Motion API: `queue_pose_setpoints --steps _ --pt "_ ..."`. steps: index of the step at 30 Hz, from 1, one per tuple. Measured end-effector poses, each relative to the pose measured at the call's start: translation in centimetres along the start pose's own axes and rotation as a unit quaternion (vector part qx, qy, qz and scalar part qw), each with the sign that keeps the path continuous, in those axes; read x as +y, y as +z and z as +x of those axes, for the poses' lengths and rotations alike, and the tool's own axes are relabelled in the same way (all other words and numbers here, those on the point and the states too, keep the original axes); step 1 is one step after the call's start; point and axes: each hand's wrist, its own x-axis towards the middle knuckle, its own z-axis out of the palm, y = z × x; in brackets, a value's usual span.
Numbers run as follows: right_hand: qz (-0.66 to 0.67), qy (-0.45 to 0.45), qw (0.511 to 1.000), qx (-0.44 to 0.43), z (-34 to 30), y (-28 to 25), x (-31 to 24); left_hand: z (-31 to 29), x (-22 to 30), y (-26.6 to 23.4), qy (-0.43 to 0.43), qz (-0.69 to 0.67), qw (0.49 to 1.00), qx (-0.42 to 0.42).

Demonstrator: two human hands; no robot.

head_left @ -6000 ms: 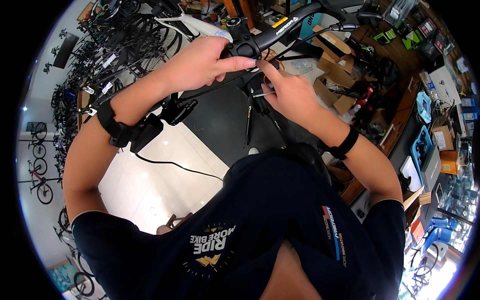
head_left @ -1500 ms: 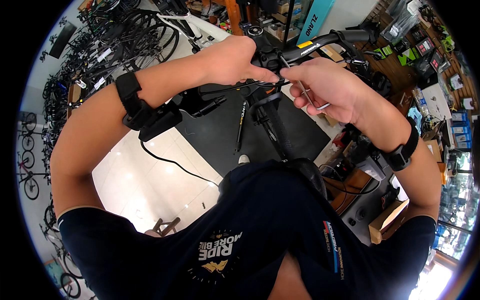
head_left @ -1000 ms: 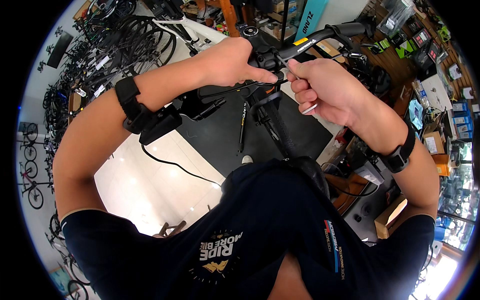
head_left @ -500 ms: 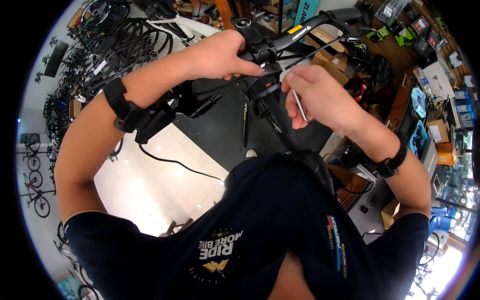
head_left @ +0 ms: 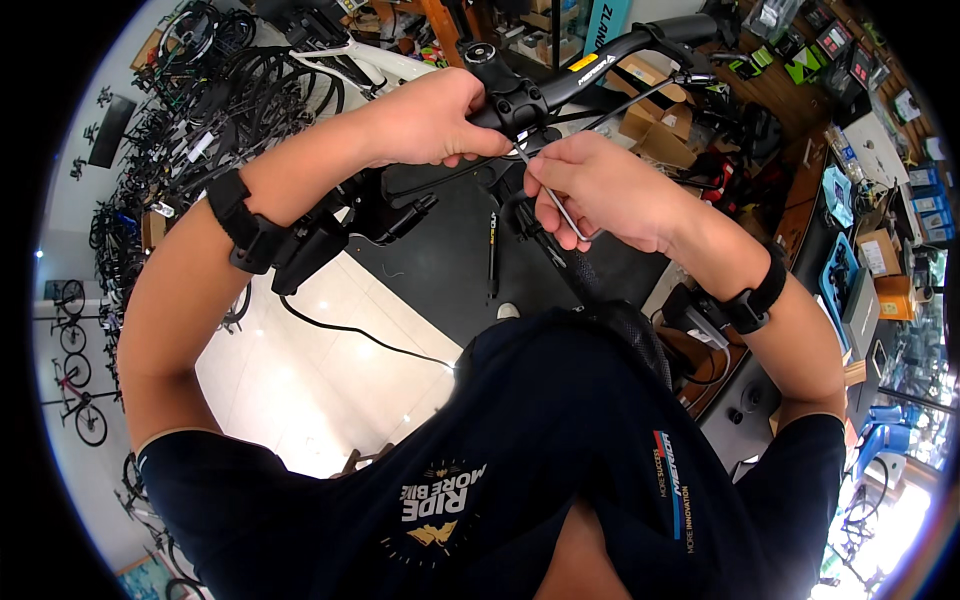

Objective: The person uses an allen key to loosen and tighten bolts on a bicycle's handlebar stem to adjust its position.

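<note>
A black bicycle handlebar point(head_left: 640, 45) crosses the top of the view, clamped in a black stem point(head_left: 515, 98). My left hand point(head_left: 432, 118) is closed around the bar just left of the stem, its thumb stretched toward the clamp bolts. Between the thumb and fingers of my right hand point(head_left: 610, 185) is a thin silver hex key point(head_left: 568, 212), bent at its lower end. The key's upper end meets the front of the stem beside my left thumb; whether it sits in a bolt is hidden. A brake lever point(head_left: 395, 215) hangs below my left forearm.
A white bicycle frame point(head_left: 365, 60) and many parked bicycles stand at the upper left. Open cardboard boxes point(head_left: 660, 120) lie beyond the handlebar. At the right is a cluttered workbench with a blue tray point(head_left: 836, 280). A cable point(head_left: 360, 328) runs from the device strapped to my left forearm.
My right hand has moved left toward the stem, bringing the hex key's end to the clamp beside my left thumb. My left hand keeps its hold on the handlebar.
</note>
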Motion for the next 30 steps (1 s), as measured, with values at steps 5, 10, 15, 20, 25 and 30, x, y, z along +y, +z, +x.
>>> queue_pose_setpoints --steps 5,10,15,20,25,30 --pt "0.049 0.037 0.998 0.012 -0.1 0.2 -0.4 -0.1 -0.2 0.1 0.001 -0.004 1.0 0.002" --pt "0.153 0.095 0.983 0.016 0.6 -0.5 0.0 -0.1 0.1 0.2 -0.003 0.012 1.0 0.007" --pt "0.237 0.128 0.962 0.054 0.5 0.5 -0.6 -0.2 -0.1 0.2 -0.013 -0.011 1.0 -0.003" --pt "0.22 0.093 0.967 0.083 0.5 0.5 0.0 -0.1 -0.3 0.2 0.001 -0.026 1.0 -0.013" --pt "0.105 0.093 0.987 0.074 0.4 -0.2 -0.4 -0.1 -0.4 0.1 0.006 -0.037 0.999 -0.028" --pt "0.042 0.081 0.993 0.078 0.2 0.7 -1.1 -0.2 -0.2 -0.5 0.011 -0.043 0.998 -0.055"
